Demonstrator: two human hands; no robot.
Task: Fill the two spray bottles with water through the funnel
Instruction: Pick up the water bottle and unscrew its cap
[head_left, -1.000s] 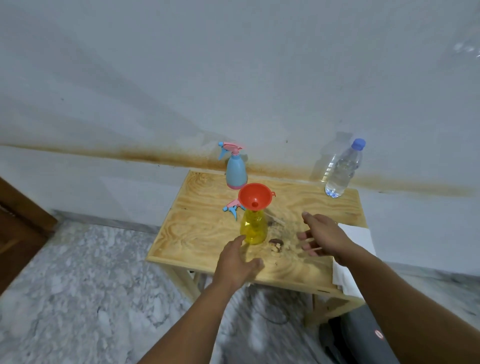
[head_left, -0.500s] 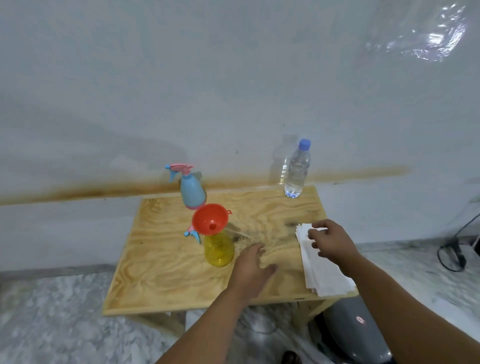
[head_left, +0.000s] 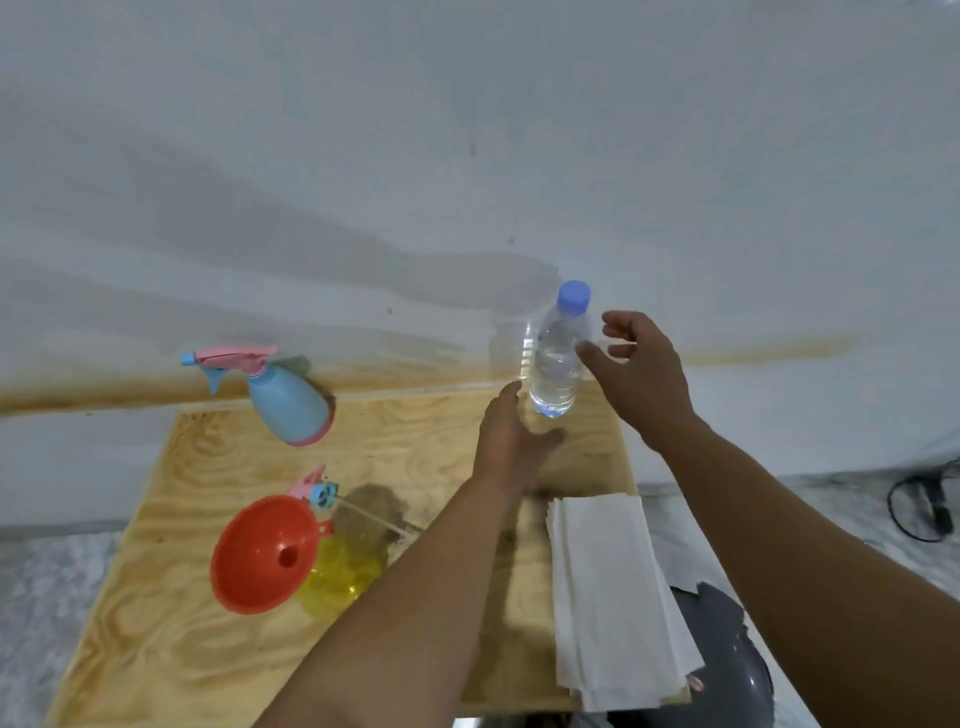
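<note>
A clear plastic water bottle with a blue screw cap (head_left: 556, 358) is standing upright at the far edge of the pale plywood tabletop (head_left: 171, 613), close against the white wall (head_left: 467, 130) with its brownish stain band. The right hand (head_left: 641, 376) is hovering just beside the bottle's right flank, its fingers (head_left: 618, 322) spread and loosely curved toward it, the thumb lying near the bottle's side; whether it is actually touching the plastic cannot be told. The left hand (head_left: 511, 441) is reaching forward low over the tabletop, its fingers straight and holding nothing, the tips lying just left of the bottle's base. Toward the near left part of the tabletop, a translucent yellow spray bottle (head_left: 343, 577) is standing with an orange plastic funnel (head_left: 265, 553) sitting in its neck, and a pink and blue trigger spray head (head_left: 314, 488) is lying just behind the funnel, its thin dip tube stretching out to the right. Farther back on the left, a light blue spray bottle with a pink trigger top (head_left: 283, 397) is standing near the wall, well apart from the water bottle. A stack of white paper towels (head_left: 613, 592) is lying along the right edge of the tabletop, between the two forearms.
</note>
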